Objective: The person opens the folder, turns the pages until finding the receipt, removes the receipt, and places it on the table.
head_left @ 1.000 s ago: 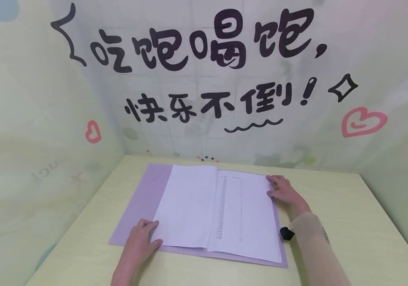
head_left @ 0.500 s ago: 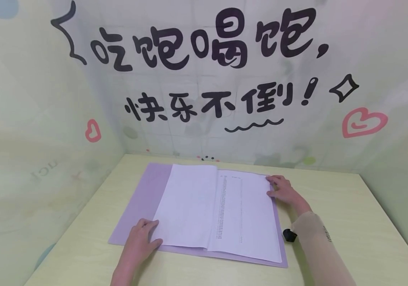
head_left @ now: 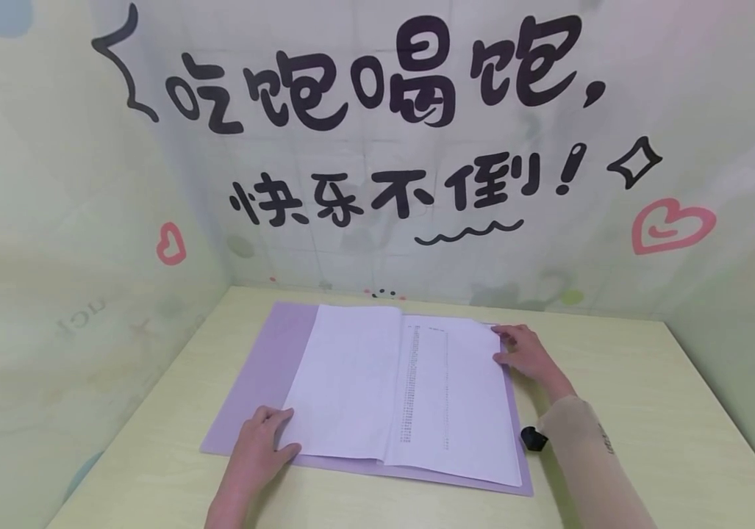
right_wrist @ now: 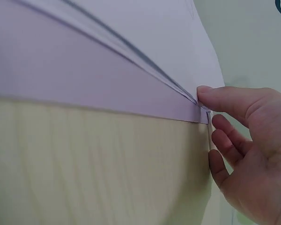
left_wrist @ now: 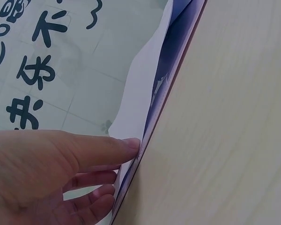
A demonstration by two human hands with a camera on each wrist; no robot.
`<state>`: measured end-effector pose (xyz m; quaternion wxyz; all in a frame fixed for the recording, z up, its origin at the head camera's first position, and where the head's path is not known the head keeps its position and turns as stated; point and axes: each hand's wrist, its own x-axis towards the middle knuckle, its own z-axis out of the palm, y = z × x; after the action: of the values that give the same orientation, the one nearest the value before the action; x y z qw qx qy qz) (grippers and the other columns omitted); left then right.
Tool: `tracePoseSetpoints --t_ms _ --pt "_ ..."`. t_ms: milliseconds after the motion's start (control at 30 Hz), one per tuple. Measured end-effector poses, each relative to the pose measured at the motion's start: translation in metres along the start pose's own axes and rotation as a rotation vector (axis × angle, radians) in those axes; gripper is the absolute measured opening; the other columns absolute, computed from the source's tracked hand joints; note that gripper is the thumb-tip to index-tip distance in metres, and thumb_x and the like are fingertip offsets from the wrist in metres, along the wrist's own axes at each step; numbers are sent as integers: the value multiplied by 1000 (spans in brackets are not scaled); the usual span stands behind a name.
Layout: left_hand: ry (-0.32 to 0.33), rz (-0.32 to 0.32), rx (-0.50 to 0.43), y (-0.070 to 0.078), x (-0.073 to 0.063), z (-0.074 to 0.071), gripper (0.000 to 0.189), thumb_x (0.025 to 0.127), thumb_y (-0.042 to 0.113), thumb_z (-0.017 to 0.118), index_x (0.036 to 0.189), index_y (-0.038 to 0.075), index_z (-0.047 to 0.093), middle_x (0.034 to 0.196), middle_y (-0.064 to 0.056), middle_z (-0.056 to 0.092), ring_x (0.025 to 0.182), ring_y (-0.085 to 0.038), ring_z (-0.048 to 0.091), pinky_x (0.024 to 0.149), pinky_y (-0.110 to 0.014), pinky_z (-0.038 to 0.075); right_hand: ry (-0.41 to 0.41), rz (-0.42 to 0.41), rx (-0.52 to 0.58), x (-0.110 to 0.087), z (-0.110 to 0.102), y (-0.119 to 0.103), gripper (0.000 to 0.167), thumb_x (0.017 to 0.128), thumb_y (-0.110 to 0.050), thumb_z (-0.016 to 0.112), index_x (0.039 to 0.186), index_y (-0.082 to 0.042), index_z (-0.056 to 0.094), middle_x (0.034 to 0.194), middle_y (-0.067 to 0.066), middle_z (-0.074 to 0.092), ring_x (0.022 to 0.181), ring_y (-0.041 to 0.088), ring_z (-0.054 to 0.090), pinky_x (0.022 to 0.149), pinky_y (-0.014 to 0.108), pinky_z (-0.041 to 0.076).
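A lilac folder (head_left: 254, 367) lies spread flat, with a blank white page (head_left: 351, 375) at left and a page printed with small text (head_left: 463, 411) at right. My left hand (head_left: 258, 444) rests at the lower left corner of the blank page. Its thumb (left_wrist: 129, 146) touches the paper by the folder's edge, the other fingers bent beside it. At the far right corner, my right hand (head_left: 526, 353) holds the printed page's corner between thumb (right_wrist: 206, 93) and bent fingers. That corner curls up slightly.
The folder lies on a pale wooden table (head_left: 635, 411). A small black object (head_left: 534, 438) sits beside the right sleeve (head_left: 589, 448). White printed sheeting (head_left: 377, 257) with large black characters encloses the back and sides.
The top right corner of the printed page has curled up a little at the right fingertips. The small black object by the right sleeve shifts slightly. The left hand stays put.
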<state>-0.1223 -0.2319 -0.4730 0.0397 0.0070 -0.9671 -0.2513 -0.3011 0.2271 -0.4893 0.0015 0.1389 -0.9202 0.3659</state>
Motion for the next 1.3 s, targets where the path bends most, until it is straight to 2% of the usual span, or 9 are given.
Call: tracePoseSetpoints --t_ms 267,367,633,867,1000,1133,1300 --pt "-1 -6 -4 1 0 0 55 76 14 81 125 -1 63 118 -17 59 104 -36 57 95 -53 49 -9 60 50 2 0 -3 62 87 -5 69 144 1 44 113 22 61 100 31 54 90 43 47" --pt "-6 -3 -1 0 0 0 55 76 15 81 126 -2 63 119 -17 59 104 -36 57 95 -54 49 -3 56 68 2 0 -4 61 87 -3 69 143 0 45 111 21 60 98 29 54 86 38 47" --pt "-4 0 -12 -2 1 0 55 77 14 80 126 -2 62 120 -17 58 105 -36 57 95 -54 49 5 27 123 2 -6 -8 47 88 1 67 134 -2 54 116 24 61 104 34 60 83 33 52" --pt "-7 -11 -26 -2 0 0 55 76 15 81 126 -2 63 121 -18 58 107 -38 56 96 -54 48 20 -28 131 2 -11 -10 35 87 2 68 121 0 63 101 21 66 90 21 60 75 21 51" --pt "-11 -17 -28 -2 0 -1 56 76 15 81 126 -2 62 121 -18 57 107 -38 56 97 -55 48 20 -39 130 3 -14 -12 28 87 0 68 115 -1 66 102 20 67 90 19 60 76 19 51" --pt "-18 -18 -31 -3 0 0 56 76 15 81 127 -3 62 121 -18 57 108 -38 56 97 -55 47 -5 -9 128 4 -20 -16 28 89 -3 67 118 -2 66 110 20 68 96 24 62 78 22 52" --pt "-9 -8 -28 -3 0 1 56 76 15 81 126 -3 62 120 -18 58 107 -38 56 96 -55 48 -41 -32 131 6 -32 -23 30 91 -5 66 120 -1 66 113 21 68 101 29 63 79 23 52"
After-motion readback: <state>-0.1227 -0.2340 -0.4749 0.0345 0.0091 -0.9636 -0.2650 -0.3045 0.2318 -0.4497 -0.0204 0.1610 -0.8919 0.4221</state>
